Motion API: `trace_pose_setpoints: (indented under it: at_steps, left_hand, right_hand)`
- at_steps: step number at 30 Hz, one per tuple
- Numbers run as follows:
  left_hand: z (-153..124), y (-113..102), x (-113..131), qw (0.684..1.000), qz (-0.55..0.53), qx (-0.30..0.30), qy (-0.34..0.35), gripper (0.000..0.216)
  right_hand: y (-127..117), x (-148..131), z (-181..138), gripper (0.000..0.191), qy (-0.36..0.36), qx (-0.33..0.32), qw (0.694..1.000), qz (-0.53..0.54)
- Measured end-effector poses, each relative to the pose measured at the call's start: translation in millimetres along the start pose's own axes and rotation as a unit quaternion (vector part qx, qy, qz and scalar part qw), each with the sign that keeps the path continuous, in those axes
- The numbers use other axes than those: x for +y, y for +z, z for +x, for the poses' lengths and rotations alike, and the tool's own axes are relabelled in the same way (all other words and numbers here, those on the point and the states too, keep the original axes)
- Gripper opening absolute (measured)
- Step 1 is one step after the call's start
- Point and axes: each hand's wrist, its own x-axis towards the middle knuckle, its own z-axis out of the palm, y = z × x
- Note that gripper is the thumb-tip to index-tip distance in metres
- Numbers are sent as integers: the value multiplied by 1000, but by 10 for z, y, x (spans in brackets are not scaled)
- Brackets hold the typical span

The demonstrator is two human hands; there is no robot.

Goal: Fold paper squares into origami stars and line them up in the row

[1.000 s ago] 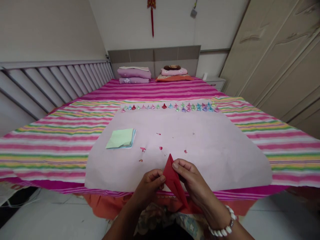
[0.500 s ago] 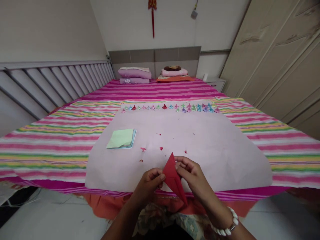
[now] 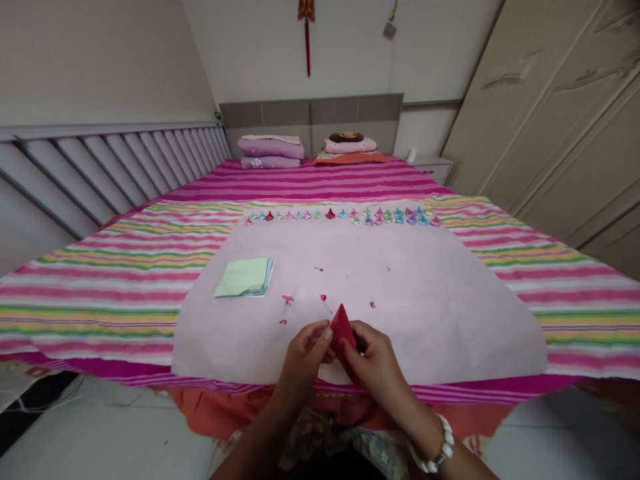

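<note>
A bed (image 3: 100, 293) with striped covers fills most of the view, and a large pale sheet (image 3: 450, 293) lies on it. Over the sheet's near edge, the person's left hand (image 3: 307, 350) pinches the left side of a folded red paper (image 3: 343, 325) between thumb and fingers. The right hand (image 3: 375, 360) grips its right side, thumb across the front; the paper stands between them, point away from the person. Farther left lies a stack of paper squares (image 3: 243, 277). Small folded shapes (image 3: 330, 214) line the far edge, and tiny red scraps (image 3: 287, 299) dot the middle.
</note>
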Motion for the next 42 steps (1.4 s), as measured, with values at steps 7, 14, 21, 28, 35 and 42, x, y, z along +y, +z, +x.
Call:
trace_pose_setpoints:
  at_steps: [7,14,21,28,35,42]
  left_hand:
    - [-90,82,73,985,157,35,69,50]
    - [-25,30,43,977,189,27,92,50]
    - [30,-36,116,999,37,-31,-14,34]
    - [-19,-90,189,965,-207,-135,-90,29]
    - [-81,-55,166,973,-148,-146,-104,23]
    - [-40,-4,105,996,-52,-45,-62,27]
  right_hand:
    - [20,-40,-16,22,-94,25,993,-69]
    - [18,47,7,34,-59,30,998,-6]
    - [-86,132,41,15,107,28,975,193]
    - [-159,43,21,22,154,-13,933,325]
    - [-130,98,63,30,135,15,961,240]
    - [-82,76,23,25,152,-13,957,245]
